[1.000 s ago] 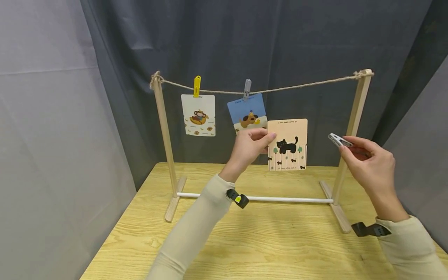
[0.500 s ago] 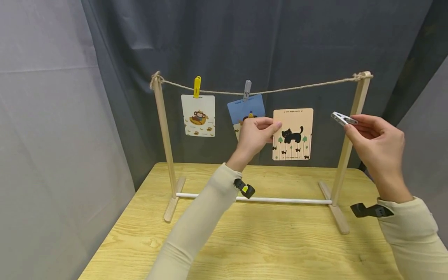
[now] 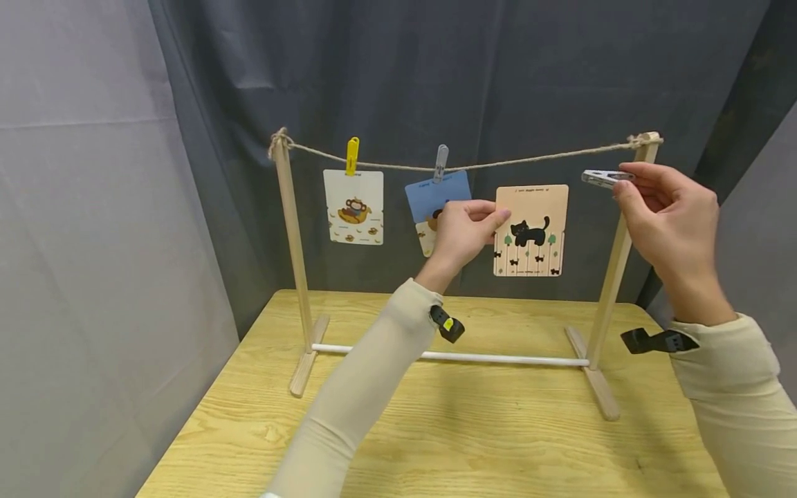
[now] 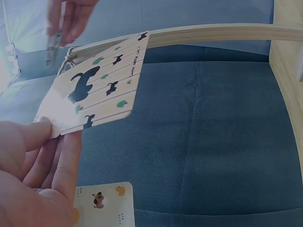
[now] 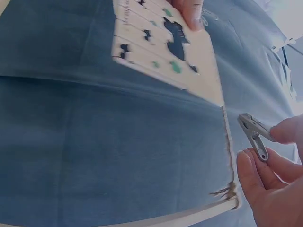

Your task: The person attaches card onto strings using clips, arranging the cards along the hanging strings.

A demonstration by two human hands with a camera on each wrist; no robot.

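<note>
A peach card with a black cat [image 3: 529,232] is pinched at its left edge by my left hand [image 3: 461,232], thumb in front and fingers behind. Its top edge lies a little below the twine line [image 3: 548,158]. My right hand [image 3: 675,221] pinches a grey clothespin [image 3: 600,178] by its handles, to the right of the card and near the right post. In the right wrist view the clothespin [image 5: 254,135] points away from the fingertips. Behind my left hand hangs a blue dog card [image 3: 429,200], partly hidden and tilted, under a grey clothespin [image 3: 441,164].
A monkey card [image 3: 353,207] hangs at the left from a yellow clothespin [image 3: 352,156]. The twine is tied to a left post [image 3: 292,242] and a right post [image 3: 613,277], joined low down by a white rod [image 3: 504,358]. The stand is on a wooden table [image 3: 498,429].
My left hand has carried the cat card up and to the right, closer to the twine. My right hand has raised the clothespin and turned it nearly level.
</note>
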